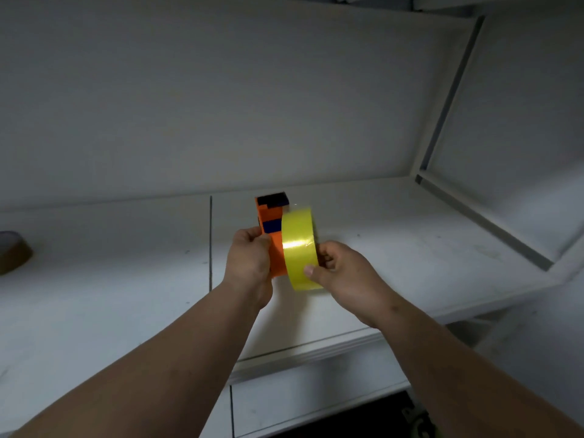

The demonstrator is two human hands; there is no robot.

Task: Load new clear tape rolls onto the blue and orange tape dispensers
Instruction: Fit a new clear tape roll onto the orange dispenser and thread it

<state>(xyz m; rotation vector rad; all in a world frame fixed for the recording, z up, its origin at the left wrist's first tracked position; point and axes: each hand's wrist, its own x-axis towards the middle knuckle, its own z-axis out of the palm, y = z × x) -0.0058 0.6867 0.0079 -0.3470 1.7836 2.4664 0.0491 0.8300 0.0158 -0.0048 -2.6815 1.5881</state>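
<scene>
Glossy yellowish tape roll (298, 248) against boxy orange plastic dispenser (273, 238) — both hand-held.

Head view, single: looks forward and down, close above white shelf (395, 235), facing its back wall (221, 105).

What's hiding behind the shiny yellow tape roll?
The orange plastic tape dispenser with dark blue parts sits right behind the shiny yellow-looking tape roll, held by the left hand. The right hand grips the roll. The roll hides the dispenser's right side.
</scene>
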